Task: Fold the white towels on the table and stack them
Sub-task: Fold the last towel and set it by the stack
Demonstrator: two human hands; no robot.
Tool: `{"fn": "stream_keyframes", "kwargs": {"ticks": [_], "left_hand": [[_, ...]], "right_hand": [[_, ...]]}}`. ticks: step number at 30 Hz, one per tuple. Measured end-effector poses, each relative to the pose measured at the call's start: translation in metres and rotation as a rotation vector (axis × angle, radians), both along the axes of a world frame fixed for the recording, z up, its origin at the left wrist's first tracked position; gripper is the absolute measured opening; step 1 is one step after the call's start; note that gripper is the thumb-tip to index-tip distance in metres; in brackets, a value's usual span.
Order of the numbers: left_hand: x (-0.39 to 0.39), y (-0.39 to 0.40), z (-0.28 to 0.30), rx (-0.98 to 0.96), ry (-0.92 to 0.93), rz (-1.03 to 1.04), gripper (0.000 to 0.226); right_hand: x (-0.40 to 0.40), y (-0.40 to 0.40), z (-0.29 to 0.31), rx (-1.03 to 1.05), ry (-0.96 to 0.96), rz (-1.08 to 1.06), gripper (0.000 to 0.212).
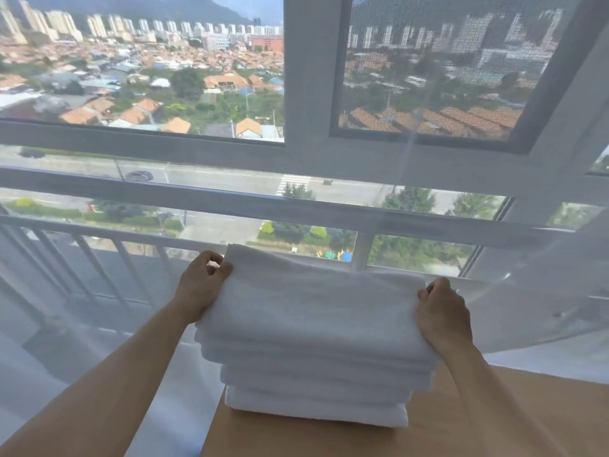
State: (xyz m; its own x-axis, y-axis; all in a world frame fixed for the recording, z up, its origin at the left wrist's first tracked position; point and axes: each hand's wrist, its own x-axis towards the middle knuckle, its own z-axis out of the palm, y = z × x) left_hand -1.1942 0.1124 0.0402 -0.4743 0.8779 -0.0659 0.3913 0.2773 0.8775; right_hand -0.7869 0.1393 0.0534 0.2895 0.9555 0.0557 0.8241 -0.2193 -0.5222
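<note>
1. We see a stack of folded white towels [316, 390] standing on the wooden counter [494, 423], near its far left corner.
2. The top towel [313, 311] lies folded across the stack; it is wider than the ones beneath and overhangs them on both sides.
3. Our left hand [201, 285] is at the far left corner of the top towel. Its fingers [219, 270] are curled, and the thumb and fingertips pinch the towel's edge.
4. Our right hand [443, 313] is at the right end of the same towel. Its fingers are curled over the towel's far right corner and grip it, with the palm lying along the towel's side.
5. Both forearms reach forward from the bottom of the view, one on each side of the stack.
6. Under the top towel we count several more folded layers; the lowest one [316, 412] rests directly on the counter.
7. Behind the counter hangs a sheer white curtain [99, 291], and through it we see a white railing [99, 255].
8. Beyond is a large window [313, 94] with a mesh screen on the right pane, looking out on a road, trees, low roofs and distant tower blocks.
</note>
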Motion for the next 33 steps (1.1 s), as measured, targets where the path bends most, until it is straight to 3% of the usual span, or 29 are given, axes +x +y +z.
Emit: {"fn": "stream_keyframes", "kwargs": {"ticks": [4,6,8,10,12,15,19,21,25,33], "left_hand": [[0.01,-0.004,0.002,-0.087,0.268,0.036,0.031],[0.029,-0.011,0.011,0.056,0.584,0.031,0.041],[0.066,-0.019,0.02,0.255,0.738,-0.176,0.036],[0.107,-0.022,0.017,0.222,0.673,-0.516,0.039],[0.132,-0.019,0.002,0.019,0.721,-0.679,0.048],[0.108,-0.015,-0.016,-0.234,0.876,-0.597,0.059],[0.074,-0.02,-0.016,-0.382,0.9,-0.4,0.066],[0.101,-0.016,-0.008,-0.346,0.856,-0.456,0.063],[0.159,-0.017,-0.013,-0.177,0.837,-0.691,0.054],[0.099,-0.028,-0.019,-0.468,0.88,-0.351,0.058]], "right_hand": [[-0.012,-0.009,0.002,-0.122,-0.139,-0.001,0.026],[-0.021,-0.014,0.003,0.052,-0.293,0.079,0.033],[-0.043,-0.018,0.005,0.232,-0.274,0.285,0.035],[-0.069,-0.021,0.003,0.175,-0.175,0.522,0.042],[-0.085,-0.023,-0.01,-0.031,-0.198,0.662,0.053],[-0.063,-0.016,-0.025,-0.238,-0.241,0.595,0.061],[-0.035,-0.009,-0.02,-0.281,-0.324,0.434,0.059],[-0.05,-0.012,-0.013,-0.234,-0.35,0.383,0.059],[-0.074,-0.029,-0.02,-0.144,-0.261,0.568,0.058],[-0.004,-0.025,-0.031,-0.274,-0.238,0.49,0.057]]}}
